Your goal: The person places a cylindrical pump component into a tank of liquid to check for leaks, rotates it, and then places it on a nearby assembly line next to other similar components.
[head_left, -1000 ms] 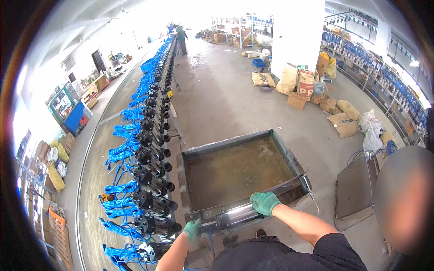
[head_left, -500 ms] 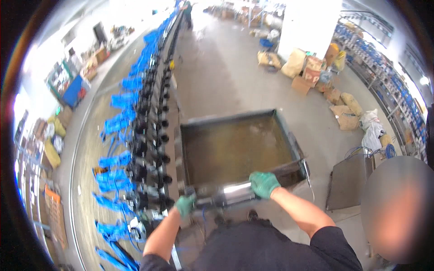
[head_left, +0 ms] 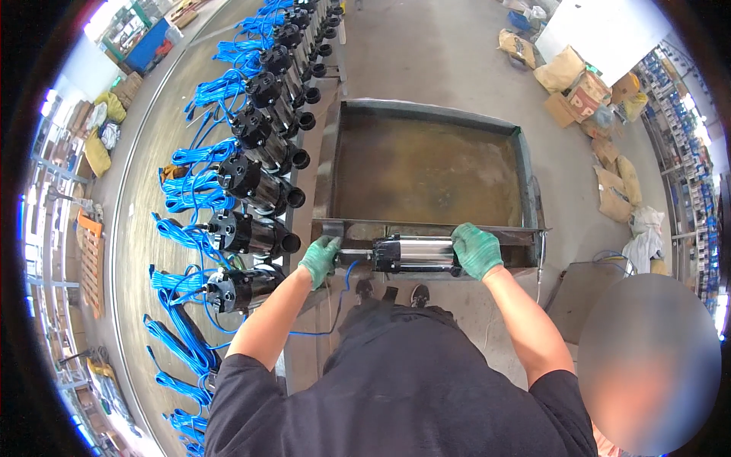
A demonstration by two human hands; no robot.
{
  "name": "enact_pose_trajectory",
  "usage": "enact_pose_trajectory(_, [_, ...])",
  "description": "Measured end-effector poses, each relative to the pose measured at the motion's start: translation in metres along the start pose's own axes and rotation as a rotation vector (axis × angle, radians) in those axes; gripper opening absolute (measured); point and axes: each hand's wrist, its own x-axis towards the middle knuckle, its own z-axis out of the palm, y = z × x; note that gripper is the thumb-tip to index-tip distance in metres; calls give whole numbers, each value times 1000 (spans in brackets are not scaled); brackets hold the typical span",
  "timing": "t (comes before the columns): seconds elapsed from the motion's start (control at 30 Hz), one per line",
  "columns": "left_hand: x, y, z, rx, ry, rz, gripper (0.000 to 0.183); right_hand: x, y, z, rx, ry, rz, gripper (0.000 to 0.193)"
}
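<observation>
A steel cylindrical pump (head_left: 417, 253) with black end caps lies on its side along the near edge of the water tank (head_left: 426, 225). Green-gloved, my right hand (head_left: 477, 251) is closed around the pump's right end. My left hand (head_left: 320, 257), gloved too, has its fingers curled at the left end of a short grey bar (head_left: 353, 252), which runs to the pump's left cap. What lies under the left palm is hidden. A blue cable (head_left: 344, 288) hangs below the pump's left end and trails left toward the bench.
To the left runs a long bench (head_left: 145, 251) with a row of similar pumps (head_left: 255, 186) and blue cable coils (head_left: 194, 190). Sacks and cartons (head_left: 586, 95) lie on the floor at far right. Another person (head_left: 647, 365), blurred, is close at lower right.
My view has tilted downward, so the tank and hands sit higher in the picture. Both hands stay at the pump and bar; the pump shows more sharply now.
</observation>
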Motion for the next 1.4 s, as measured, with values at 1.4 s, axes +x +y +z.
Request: enact_pose_trajectory(1.4, [-58,28,126,1037,262,541,71,-49,123,11,-191,-417,77,40])
